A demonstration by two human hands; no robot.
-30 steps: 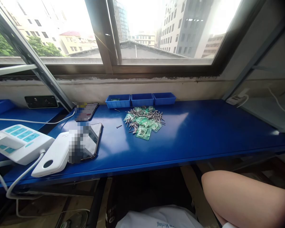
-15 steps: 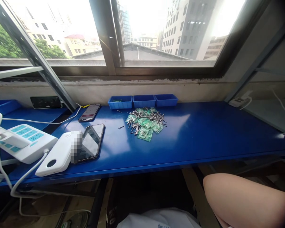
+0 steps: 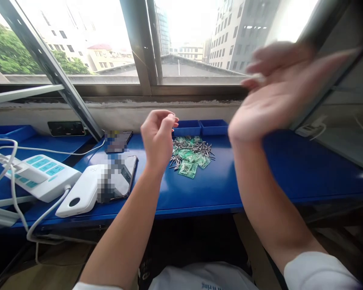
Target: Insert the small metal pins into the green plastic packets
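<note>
My left hand is raised over the back of the blue table, its fingers curled in and thumb against them. Whatever it may hold is hidden. It covers the leftmost blue bin and part of the pile's left side. Higher and to the right, my right hand is in the air, blurred, palm showing and thumb spread away from bent fingers; nothing shows in it. Between and below the hands lie a heap of dark metal screws and small green-tinted plastic bags. Behind them stand a blue bin and another blue bin.
On the left are a white power bank, a phone, another phone and a white power strip with cables. A third phone leans by the wall. A metal shelf post rises at the left, before a window.
Both hands have come up into view, the left one curled near the bins and the right one high at the right. The view has shifted slightly. The pile looks unchanged where visible.
</note>
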